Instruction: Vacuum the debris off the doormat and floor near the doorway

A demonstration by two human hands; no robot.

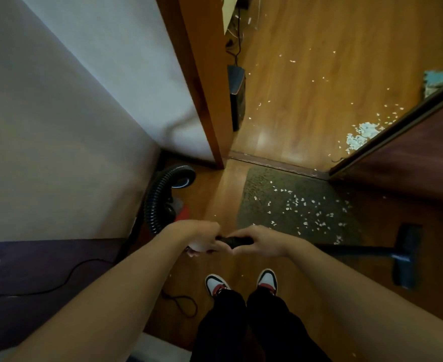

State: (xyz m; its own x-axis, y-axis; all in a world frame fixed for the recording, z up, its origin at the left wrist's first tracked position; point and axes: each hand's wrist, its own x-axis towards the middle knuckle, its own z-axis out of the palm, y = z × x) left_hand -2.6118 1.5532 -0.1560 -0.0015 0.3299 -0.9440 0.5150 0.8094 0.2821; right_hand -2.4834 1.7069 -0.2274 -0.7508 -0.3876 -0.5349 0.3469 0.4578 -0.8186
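Note:
A grey-green doormat [262, 194] lies before the doorway, strewn with white paper bits [301, 207]. More bits [358, 134] are scattered and piled on the wooden floor beyond the threshold. My left hand [199, 239] and my right hand [259, 241] both grip the black end of the vacuum handle [234, 241]. Its dark wand [356, 250] runs right to the floor head [406, 257], which rests on the floor right of the mat. The ribbed black hose [157, 202] loops up at left.
A white wall stands at left, the wooden door frame [202, 82] ahead, a dark door [408, 152] at right. A black box [237, 97] with a cable leans behind the frame. A power cord [181, 301] lies by my shoes [241, 282].

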